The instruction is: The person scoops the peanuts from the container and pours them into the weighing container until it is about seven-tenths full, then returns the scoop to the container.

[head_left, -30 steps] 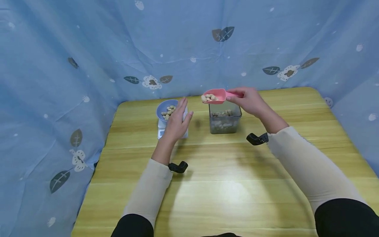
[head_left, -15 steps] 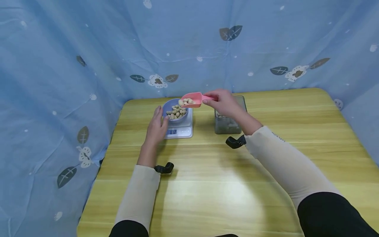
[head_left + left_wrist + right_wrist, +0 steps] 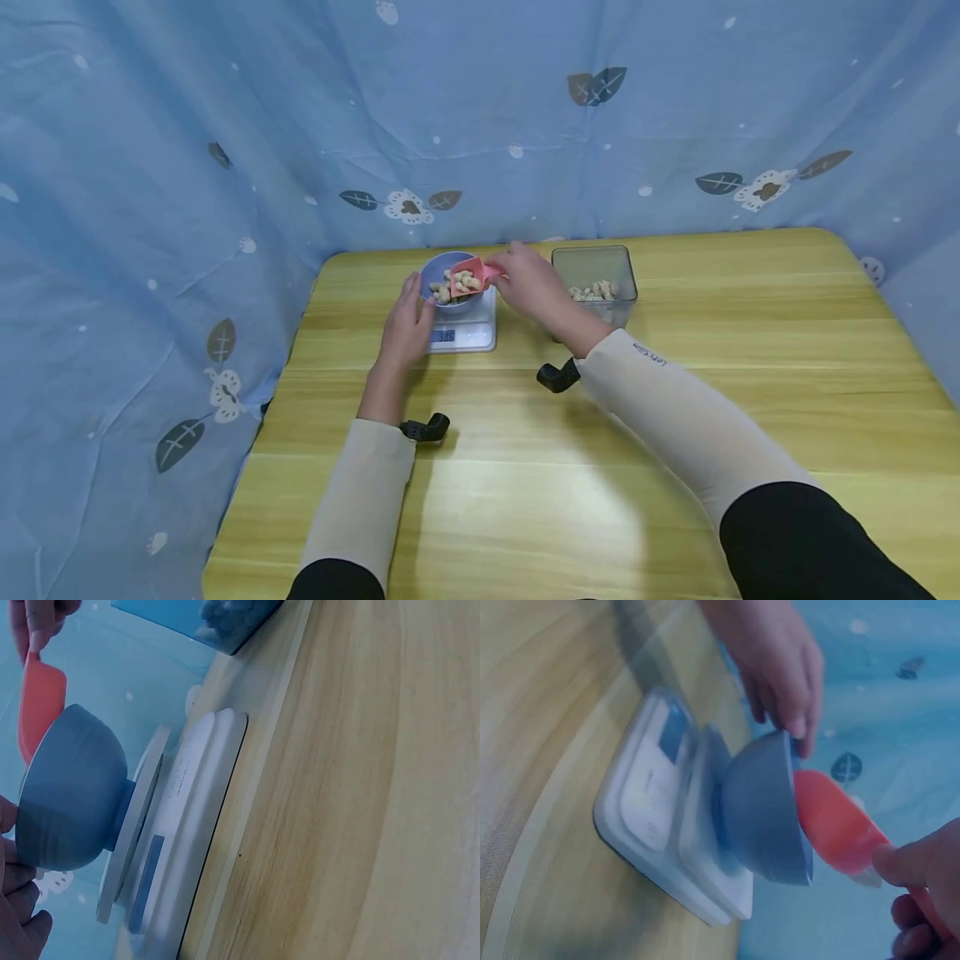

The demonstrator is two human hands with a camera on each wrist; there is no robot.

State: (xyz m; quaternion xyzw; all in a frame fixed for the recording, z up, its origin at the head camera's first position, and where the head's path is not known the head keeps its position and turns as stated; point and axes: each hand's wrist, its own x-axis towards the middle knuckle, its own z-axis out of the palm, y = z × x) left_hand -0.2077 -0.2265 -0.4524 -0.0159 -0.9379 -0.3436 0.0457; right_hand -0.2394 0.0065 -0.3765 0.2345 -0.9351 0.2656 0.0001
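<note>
The right sleeve [image 3: 660, 392] bears small print near the wrist, roughly "Let's Slim". By the left hand [image 3: 405, 325], the scale [image 3: 462, 333] display shows digits too blurred to read.

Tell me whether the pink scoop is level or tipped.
Tipped. The pink scoop, held by the right hand, slants mouth-down over the blue bowl, and peanuts lie in the bowl below it.

Spread wood-grained and pale yellow across the foreground as a table [image 3: 750, 400]. Hung close behind and along both sides as a blue cloth [image 3: 150, 167], printed with grey leaves and white flowers
</note>
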